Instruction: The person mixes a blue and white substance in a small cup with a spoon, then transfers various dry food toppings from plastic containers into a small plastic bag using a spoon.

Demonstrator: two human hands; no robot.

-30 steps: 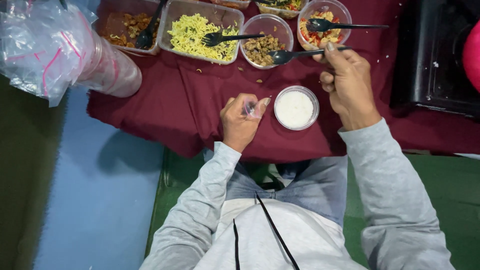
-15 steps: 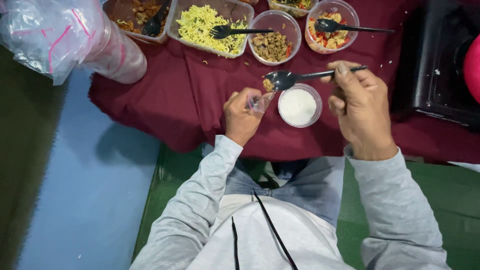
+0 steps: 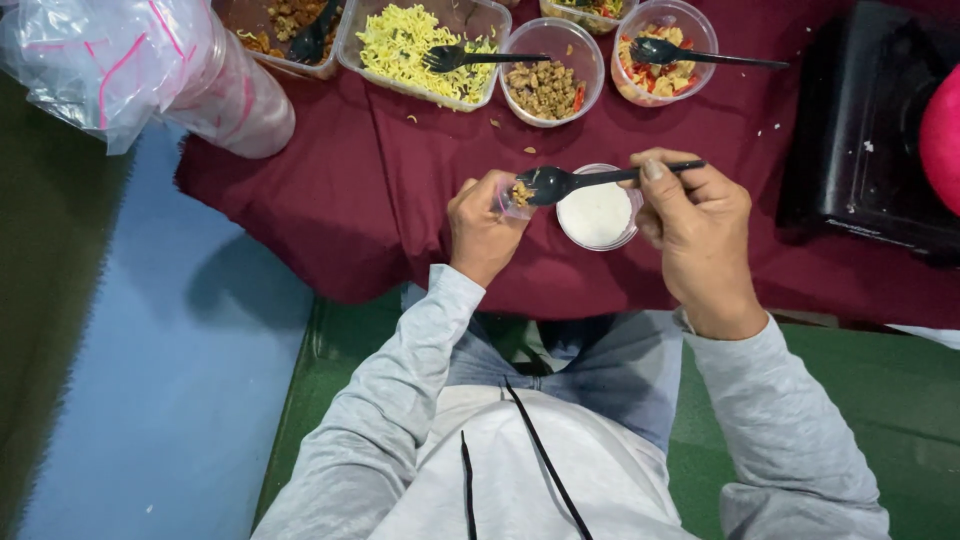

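Observation:
My left hand holds a small clear plastic cup over the maroon tablecloth. My right hand grips a black plastic spoon by its handle. The spoon's bowl rests at the cup's mouth, and brown food bits sit in the cup. Just right of the cup, under the spoon, stands a small round tub of white stuff. Beyond it is a round tub of brown minced food.
Along the far edge stand a tray of yellow noodles with a fork, a tub of mixed chopped food with a spoon, and a tray of dark food. A bagged stack of cups lies left; a black appliance sits right.
My right hand lifted the spoon from the brown food tub and carried it near and left to the cup in my left hand. The cup now has brown food in it.

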